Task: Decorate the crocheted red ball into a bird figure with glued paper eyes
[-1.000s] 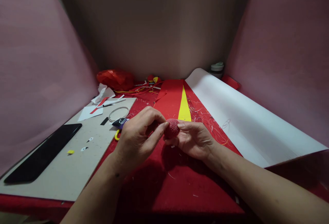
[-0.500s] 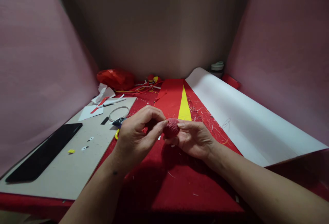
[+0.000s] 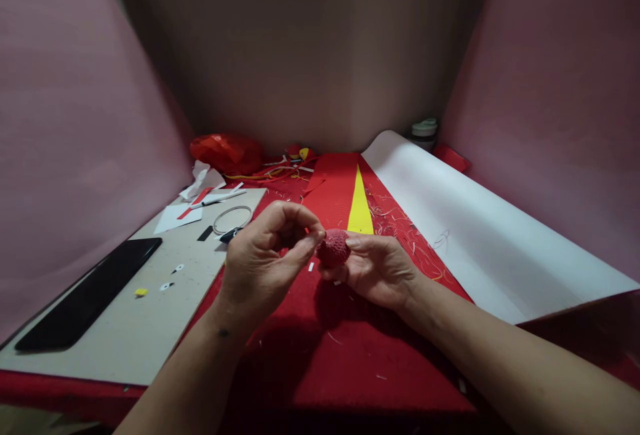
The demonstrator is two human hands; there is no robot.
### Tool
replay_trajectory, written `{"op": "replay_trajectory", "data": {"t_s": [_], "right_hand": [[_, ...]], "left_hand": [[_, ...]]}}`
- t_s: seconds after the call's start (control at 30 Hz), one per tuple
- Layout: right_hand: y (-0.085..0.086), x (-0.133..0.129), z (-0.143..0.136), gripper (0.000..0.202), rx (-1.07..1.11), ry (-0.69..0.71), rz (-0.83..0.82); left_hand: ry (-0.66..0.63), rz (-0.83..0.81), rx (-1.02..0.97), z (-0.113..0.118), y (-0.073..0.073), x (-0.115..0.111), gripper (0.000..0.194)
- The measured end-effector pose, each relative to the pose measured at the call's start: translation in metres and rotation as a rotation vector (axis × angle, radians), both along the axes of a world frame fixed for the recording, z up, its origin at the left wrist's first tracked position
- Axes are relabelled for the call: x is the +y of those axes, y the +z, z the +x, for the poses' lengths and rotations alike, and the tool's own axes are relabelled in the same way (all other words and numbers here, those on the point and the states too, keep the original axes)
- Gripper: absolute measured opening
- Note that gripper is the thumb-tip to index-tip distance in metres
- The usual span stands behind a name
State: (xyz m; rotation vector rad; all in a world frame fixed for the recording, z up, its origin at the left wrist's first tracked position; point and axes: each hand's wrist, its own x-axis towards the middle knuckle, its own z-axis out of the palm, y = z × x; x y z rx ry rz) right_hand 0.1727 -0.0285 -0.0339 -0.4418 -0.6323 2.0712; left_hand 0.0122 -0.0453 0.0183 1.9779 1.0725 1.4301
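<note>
A small round red ball with a netted, textured surface is held above the red cloth, near the middle of the view. My right hand grips it from the right, thumb on top and fingers beneath. At the ball's left edge is my left hand, its thumb and forefinger pinched together. Whatever lies between those fingertips is too small to make out.
On the left, a grey board bears a black phone, a ring, paper scraps and a yellow bit. Red and yellow sheets lie behind the hands. A large white sheet curls at right.
My left hand has shifted slightly left, its fingertips drawn a little back from the ball. My right hand still holds the ball in nearly the same place.
</note>
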Motion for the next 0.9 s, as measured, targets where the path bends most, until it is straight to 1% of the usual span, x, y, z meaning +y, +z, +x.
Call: {"op": "replay_trajectory", "data": {"t_s": [0.1, 0.2, 0.4, 0.47, 0.57, 0.7, 0.8, 0.9], "right_hand": [[0.0004, -0.0004, 0.0000, 0.024, 0.007, 0.003, 0.005], [0.0005, -0.0007, 0.0002, 0.025, 0.021, 0.012, 0.021], [0.0003, 0.0013, 0.0007, 0.025, 0.035, 0.014, 0.030], [0.0005, 0.0018, 0.0006, 0.026, 0.037, 0.022, 0.030], [0.0006, 0.0011, 0.0003, 0.025, 0.038, 0.028, 0.031], [-0.0004, -0.0010, 0.0005, 0.022, 0.042, 0.026, 0.025], [-0.0012, -0.0013, 0.0008, 0.022, 0.035, 0.020, 0.015], [-0.0011, -0.0005, 0.0009, 0.022, 0.010, 0.021, 0.018]], "left_hand": [[0.020, 0.025, 0.063, -0.0014, 0.0009, 0.0005, 0.018], [0.038, 0.068, 0.157, -0.0029, 0.0021, 0.0016, 0.015], [0.016, 0.067, 0.166, -0.0030, -0.0003, 0.0027, 0.014], [0.006, 0.071, 0.203, -0.0026, -0.0008, 0.0025, 0.013], [0.006, 0.098, 0.257, -0.0024, 0.0006, 0.0018, 0.014], [0.000, 0.141, 0.265, -0.0040, 0.0040, 0.0012, 0.015], [-0.034, 0.158, 0.330, -0.0066, 0.0049, 0.0021, 0.016], [-0.039, 0.179, 0.424, -0.0093, 0.0040, 0.0033, 0.016]]}}
